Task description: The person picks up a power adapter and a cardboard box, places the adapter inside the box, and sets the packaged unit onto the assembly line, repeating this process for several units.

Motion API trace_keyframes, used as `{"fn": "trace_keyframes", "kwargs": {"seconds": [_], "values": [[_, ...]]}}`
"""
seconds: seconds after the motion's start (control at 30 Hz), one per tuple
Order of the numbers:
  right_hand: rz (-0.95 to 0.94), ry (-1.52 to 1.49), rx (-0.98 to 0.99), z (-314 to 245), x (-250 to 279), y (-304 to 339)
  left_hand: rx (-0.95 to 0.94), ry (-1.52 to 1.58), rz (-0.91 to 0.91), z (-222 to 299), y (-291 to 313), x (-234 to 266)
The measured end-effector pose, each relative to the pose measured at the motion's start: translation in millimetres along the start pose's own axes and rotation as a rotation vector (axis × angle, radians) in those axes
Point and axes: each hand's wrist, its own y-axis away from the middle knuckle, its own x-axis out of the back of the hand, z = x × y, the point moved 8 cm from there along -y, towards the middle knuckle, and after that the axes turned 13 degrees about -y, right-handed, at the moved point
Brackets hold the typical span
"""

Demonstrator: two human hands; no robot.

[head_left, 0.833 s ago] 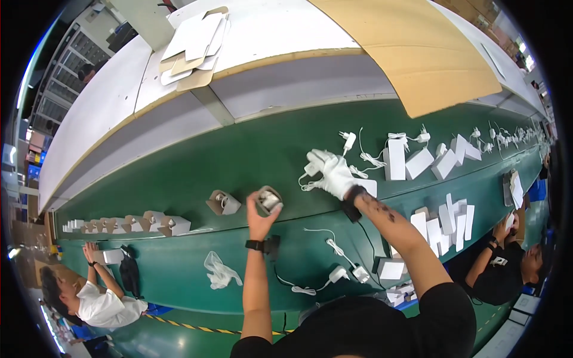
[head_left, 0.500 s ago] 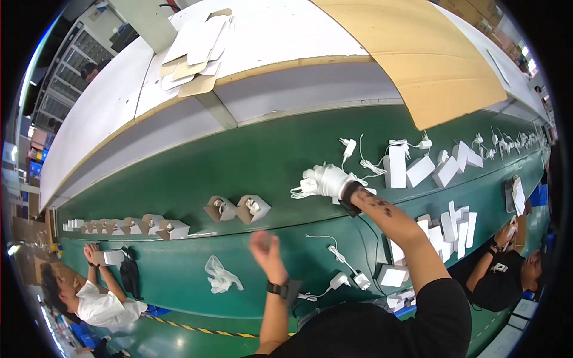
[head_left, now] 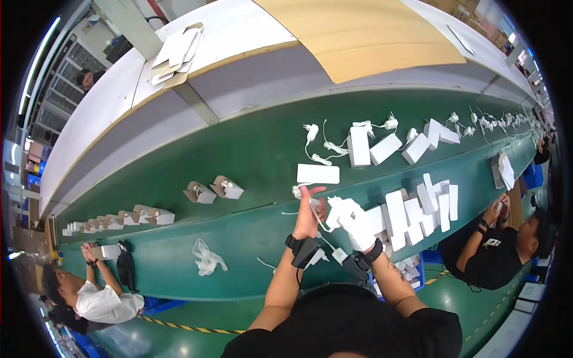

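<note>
My right hand (head_left: 358,227), in a white glove, is closed round a white charger (head_left: 338,209) just in front of my body; glove and charger partly blend. Its white cable (head_left: 314,206) runs across to my left hand (head_left: 305,222). My bare left hand has its fingers bent about the bundled cable, partly hiding it. Just beyond my hands a white box (head_left: 318,173) lies flat on the green belt. Below my wrists another white charger (head_left: 339,255) rests on the near green surface, partly covered by my arms.
White boxes (head_left: 412,218) stand in a cluster to my right. More chargers (head_left: 311,132) and boxes lie along the belt. Open boxes (head_left: 225,187) with contents stand leftward, near a clear plastic bag (head_left: 208,258). Co-workers sit at left (head_left: 107,298) and right (head_left: 495,256).
My right hand has drawn back from the belt toward my body with the charger. My left hand, raised and empty before, has moved right to meet it and taken the cable.
</note>
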Motion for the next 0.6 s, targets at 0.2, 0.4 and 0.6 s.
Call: {"fn": "trace_keyframes", "kwargs": {"seconds": [0.2, 0.4, 0.6], "values": [[0.104, 0.222, 0.059, 2.2, 12.6, 1.4, 0.071, -0.719, 0.701, -5.4, -9.6, -34.8], [0.056, 0.317, -0.145, 23.0, 36.1, -9.0, 0.192, -0.828, 0.858, -18.9, 0.1, -5.6], [0.136, 0.046, -0.008, 7.8, 51.2, -23.9, 0.101, -1.51, 0.64, 33.2, -16.2, 45.7]]}}
